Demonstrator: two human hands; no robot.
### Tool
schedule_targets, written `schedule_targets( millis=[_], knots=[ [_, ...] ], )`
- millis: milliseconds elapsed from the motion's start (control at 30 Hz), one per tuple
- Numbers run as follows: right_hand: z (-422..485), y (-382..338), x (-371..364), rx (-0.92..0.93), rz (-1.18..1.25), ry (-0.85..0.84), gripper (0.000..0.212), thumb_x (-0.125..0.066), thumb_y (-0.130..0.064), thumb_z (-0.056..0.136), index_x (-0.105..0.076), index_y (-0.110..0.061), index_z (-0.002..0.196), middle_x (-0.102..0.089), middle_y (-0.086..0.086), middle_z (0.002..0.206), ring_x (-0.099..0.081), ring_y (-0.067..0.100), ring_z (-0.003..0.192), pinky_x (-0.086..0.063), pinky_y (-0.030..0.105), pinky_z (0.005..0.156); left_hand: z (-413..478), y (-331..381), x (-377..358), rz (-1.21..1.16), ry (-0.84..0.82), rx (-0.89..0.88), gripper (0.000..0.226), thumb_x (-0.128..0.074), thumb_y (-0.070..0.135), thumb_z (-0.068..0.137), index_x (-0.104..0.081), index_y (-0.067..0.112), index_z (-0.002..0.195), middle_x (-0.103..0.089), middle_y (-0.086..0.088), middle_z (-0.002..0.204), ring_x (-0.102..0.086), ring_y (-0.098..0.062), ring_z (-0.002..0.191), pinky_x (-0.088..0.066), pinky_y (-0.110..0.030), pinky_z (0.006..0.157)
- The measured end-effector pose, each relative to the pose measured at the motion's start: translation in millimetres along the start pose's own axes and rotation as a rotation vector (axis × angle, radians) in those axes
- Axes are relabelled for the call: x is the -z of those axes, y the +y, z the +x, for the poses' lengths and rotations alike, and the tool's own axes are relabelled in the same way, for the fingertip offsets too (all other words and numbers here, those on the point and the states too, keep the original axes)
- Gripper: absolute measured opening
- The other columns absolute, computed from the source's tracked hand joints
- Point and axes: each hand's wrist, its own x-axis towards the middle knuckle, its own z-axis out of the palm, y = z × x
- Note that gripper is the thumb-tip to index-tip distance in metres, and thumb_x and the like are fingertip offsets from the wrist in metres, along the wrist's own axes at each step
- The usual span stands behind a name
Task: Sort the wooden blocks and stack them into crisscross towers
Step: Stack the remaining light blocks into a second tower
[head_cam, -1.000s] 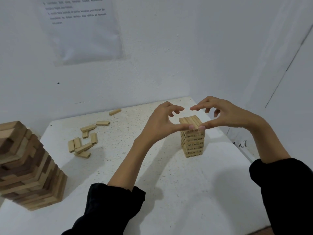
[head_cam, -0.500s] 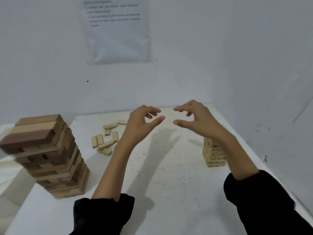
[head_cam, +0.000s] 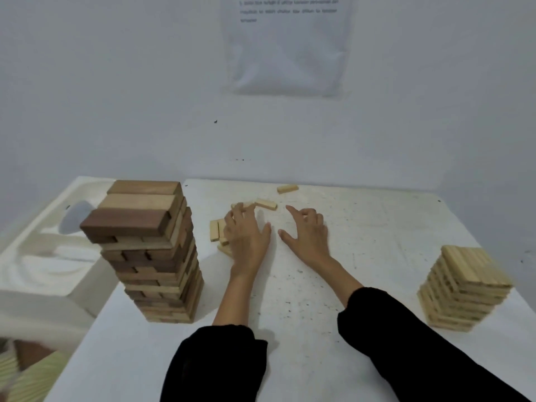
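- Fingers of my left hand (head_cam: 246, 236) lie fairly straight and spread, palm down, over a scatter of loose blocks (head_cam: 215, 231). It covers several of them and grips nothing. I cannot tell how hard it presses.
- My right hand (head_cam: 309, 232) hovers just beside it at three o'clock, palm down. The forefinger points towards eleven o'clock, the thumb is out, the other fingers are loosely bent, and it holds nothing.
- The loose blocks are short, pale, square-edged sticks of plain wood. Some lie at the left hand's nine o'clock, one lies flat (head_cam: 266, 204) at its twelve, and a lone block (head_cam: 287, 188) sits farther off at one o'clock.
- Both black sleeves (head_cam: 220, 364) are soft cloth, pushed up the forearms.
- The big tower (head_cam: 156, 256) stands at nine o'clock from the hands. Its thick planks, dark brown and light tan, are laid crisscross, and the top layers sit slightly askew.
- The small tower (head_cam: 467, 288) stands well apart at four o'clock. It is pale, fine-grained and crisscrossed, with neat edges.
- The table (head_cam: 362, 227) is white, matt and flecked with dark specks.
- A crinkled sheet of paper (head_cam: 290, 47) hangs on the wall at twelve o'clock, its print too blurred to read.
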Motion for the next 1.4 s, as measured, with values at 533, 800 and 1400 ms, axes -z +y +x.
schedule_targets(
  millis=[533,800,1400],
  knots=[
    [102,11,-28,0.197,0.012,0.134,0.022,-0.065,-0.027,0.085,-0.068,-0.017,0.105,-0.043,0.004,0.136,-0.032,0.024,0.127,-0.025,0.038,0.098,30,-29,-32,0.418,0.165,-0.118,0.041,-0.067,0.031,0.079,-0.065,0.018,0.118,-0.058,-0.011,0.128,-0.054,-0.032,0.119,-0.04,-0.053,0.095],
    [101,15,-29,0.164,0.086,0.171,0.025,-0.069,-0.03,0.082,-0.07,-0.016,0.102,-0.058,0.006,0.106,-0.048,0.023,0.105,-0.031,0.032,0.089,29,-23,-24,0.279,0.198,-0.063,0.038,-0.07,0.005,0.072,-0.068,0.017,0.108,-0.062,-0.01,0.107,-0.056,-0.034,0.102,-0.035,-0.055,0.096],
    [-91,52,31,-0.005,0.24,0.211,0.024,-0.08,-0.03,0.07,-0.074,-0.027,0.093,-0.05,-0.01,0.093,-0.047,0.011,0.089,-0.044,0.037,0.079,27,-13,-6,-0.051,0.279,-0.148,0.017,-0.069,0.002,0.077,-0.071,0.014,0.089,-0.068,-0.003,0.092,-0.062,-0.026,0.083,-0.034,-0.047,0.093]
  ],
)
